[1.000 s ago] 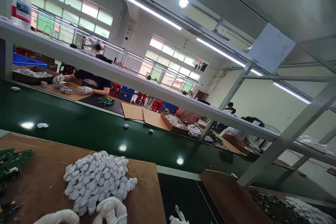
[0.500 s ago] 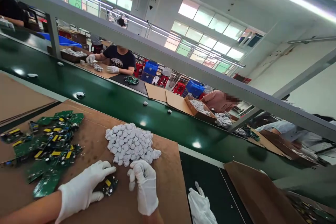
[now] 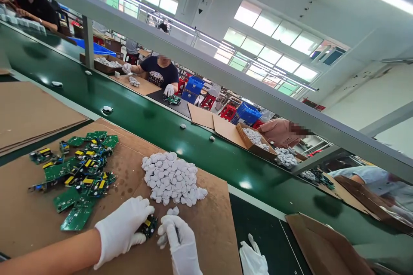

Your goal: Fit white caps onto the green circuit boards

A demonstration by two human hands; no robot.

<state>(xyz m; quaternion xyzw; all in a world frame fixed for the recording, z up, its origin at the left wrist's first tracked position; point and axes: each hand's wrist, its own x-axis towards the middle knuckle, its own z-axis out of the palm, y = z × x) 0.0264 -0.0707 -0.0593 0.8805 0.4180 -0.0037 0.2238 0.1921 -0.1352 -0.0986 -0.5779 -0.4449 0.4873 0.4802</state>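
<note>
My left hand (image 3: 124,227), in a white glove, has its fingers and thumb closed around a small circuit board (image 3: 150,226) with a yellow part on it. To its right, my right hand (image 3: 179,236), gloved too, is pinched shut near the board. A small white lump (image 3: 173,211) shows at its fingertips, partly hidden by them. Beyond both hands lies a heap of similar white pieces (image 3: 174,178) on a brown cardboard sheet (image 3: 125,148). Left of that heap is a pile of green circuit boards (image 3: 85,165) with yellow parts.
A green conveyor belt (image 3: 155,131) runs past the cardboard, carrying several small pieces. White gloves (image 3: 253,258) lie at the right near a cardboard box (image 3: 319,240). A metal rail (image 3: 206,68) crosses above. Across the belt a co-worker (image 3: 159,73) sits with boards.
My left fingers have closed over the circuit board. My right hand has drawn slightly closer to it. The view has shifted a little. The co-worker's hand has moved onto the boards across the belt.
</note>
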